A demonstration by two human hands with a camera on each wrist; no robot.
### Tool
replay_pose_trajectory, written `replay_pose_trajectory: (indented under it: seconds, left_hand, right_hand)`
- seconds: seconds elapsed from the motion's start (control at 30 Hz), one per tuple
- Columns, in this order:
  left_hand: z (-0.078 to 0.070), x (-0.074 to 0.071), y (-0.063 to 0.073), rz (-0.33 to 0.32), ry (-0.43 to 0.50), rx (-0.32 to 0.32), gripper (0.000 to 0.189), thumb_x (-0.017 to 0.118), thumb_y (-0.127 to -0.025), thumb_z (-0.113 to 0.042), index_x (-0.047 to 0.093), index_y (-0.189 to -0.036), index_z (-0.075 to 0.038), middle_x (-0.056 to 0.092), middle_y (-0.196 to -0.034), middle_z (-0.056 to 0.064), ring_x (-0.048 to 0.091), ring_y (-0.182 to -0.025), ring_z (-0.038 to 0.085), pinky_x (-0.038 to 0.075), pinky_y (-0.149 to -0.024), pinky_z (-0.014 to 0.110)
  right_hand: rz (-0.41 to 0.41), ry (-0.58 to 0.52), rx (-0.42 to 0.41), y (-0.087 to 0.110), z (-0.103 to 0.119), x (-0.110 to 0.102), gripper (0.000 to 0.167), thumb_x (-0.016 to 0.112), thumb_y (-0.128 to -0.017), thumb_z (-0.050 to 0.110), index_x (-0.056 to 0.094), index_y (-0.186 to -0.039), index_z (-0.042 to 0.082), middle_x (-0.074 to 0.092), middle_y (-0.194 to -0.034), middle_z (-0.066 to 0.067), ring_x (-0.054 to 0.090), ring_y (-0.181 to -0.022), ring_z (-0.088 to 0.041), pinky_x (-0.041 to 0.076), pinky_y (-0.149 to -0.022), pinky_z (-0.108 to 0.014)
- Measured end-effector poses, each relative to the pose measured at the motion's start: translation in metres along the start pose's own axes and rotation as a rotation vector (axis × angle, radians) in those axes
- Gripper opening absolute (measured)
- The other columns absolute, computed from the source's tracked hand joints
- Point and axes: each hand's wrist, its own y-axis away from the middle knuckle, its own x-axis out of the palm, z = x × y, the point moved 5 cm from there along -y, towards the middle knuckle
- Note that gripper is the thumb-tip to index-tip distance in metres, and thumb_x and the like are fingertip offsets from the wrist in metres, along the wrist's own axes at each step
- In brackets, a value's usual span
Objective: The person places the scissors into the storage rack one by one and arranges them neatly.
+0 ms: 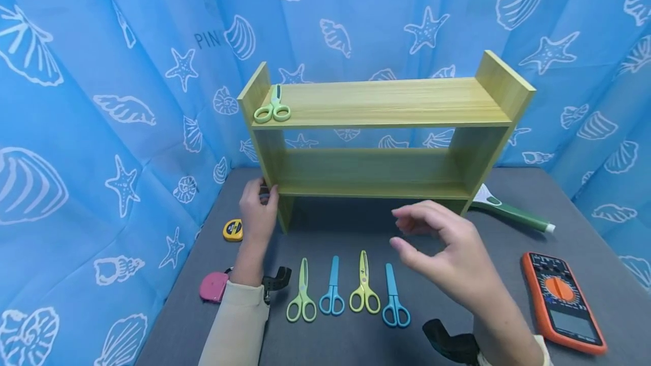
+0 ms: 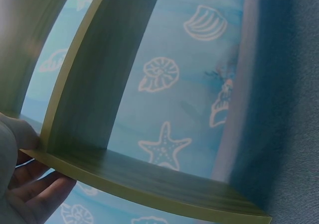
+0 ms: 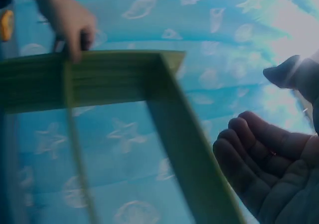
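Note:
A light wooden two-tier shelf [image 1: 386, 103] stands on the grey table in the head view. My left hand [image 1: 258, 210] grips the edge of its left side panel, thumb in front and fingers around the outer face; the left wrist view shows this thumb [image 2: 22, 132] where a shelf board meets the side. Green scissors [image 1: 273, 109] lie at the left end of the top board. My right hand [image 1: 445, 242] hovers before the shelf's lower right part, thumb and fingers spread apart, holding nothing. In the right wrist view its palm [image 3: 284, 184] is bare.
In front of the shelf lie green scissors [image 1: 302, 298], blue scissors [image 1: 333, 292], yellow scissors [image 1: 364, 290] and more blue scissors [image 1: 394, 304]. A yellow tape measure [image 1: 233, 230] and a pink one [image 1: 213, 287] are left. A multimeter [image 1: 561, 304] and a green-handled tool [image 1: 513, 213] lie right.

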Motion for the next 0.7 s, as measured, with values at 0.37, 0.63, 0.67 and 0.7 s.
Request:
replay_pose_trajectory:
  seconds: [0.37,0.63,0.67,0.7]
  left_hand:
    - [0.001,-0.001,0.0,-0.01,0.002,0.008,0.019,0.07,-0.096,-0.005,0.064,-0.112,0.005,0.064,-0.105,0.02,0.068,-0.093,0.031,0.062,-0.074,0.044]
    - [0.001,0.0,0.0,0.01,0.006,-0.031,0.019,0.068,-0.098,-0.008,0.064,-0.113,0.004,0.063,-0.105,0.018,0.067,-0.094,0.03,0.062,-0.075,0.043]
    - [0.001,0.0,0.001,0.011,0.005,-0.034,0.019,0.068,-0.099,-0.008,0.064,-0.113,0.004,0.063,-0.106,0.018,0.067,-0.094,0.029,0.062,-0.076,0.043]
    - [0.001,0.0,0.001,0.012,0.005,-0.035,0.019,0.068,-0.099,-0.008,0.064,-0.114,0.004,0.063,-0.106,0.018,0.067,-0.094,0.029,0.062,-0.076,0.043]
  right_hand:
    - [0.094,0.079,0.185,0.052,-0.05,0.038,0.044,0.089,-0.076,0.003,0.071,-0.115,0.015,0.067,-0.101,0.009,0.064,-0.089,-0.007,0.06,-0.078,-0.025]
    - [0.128,0.097,0.386,0.094,-0.087,0.059,0.036,0.087,-0.076,0.0,0.073,-0.107,0.011,0.066,-0.093,0.007,0.062,-0.083,-0.005,0.061,-0.075,-0.03]
    - [0.135,0.104,0.409,0.097,-0.091,0.061,0.035,0.087,-0.076,0.0,0.073,-0.107,0.01,0.066,-0.092,0.006,0.063,-0.082,-0.007,0.061,-0.074,-0.031]
    - [0.145,0.111,0.437,0.101,-0.096,0.064,0.035,0.087,-0.076,0.0,0.073,-0.106,0.009,0.066,-0.091,0.005,0.063,-0.082,-0.008,0.061,-0.074,-0.031]
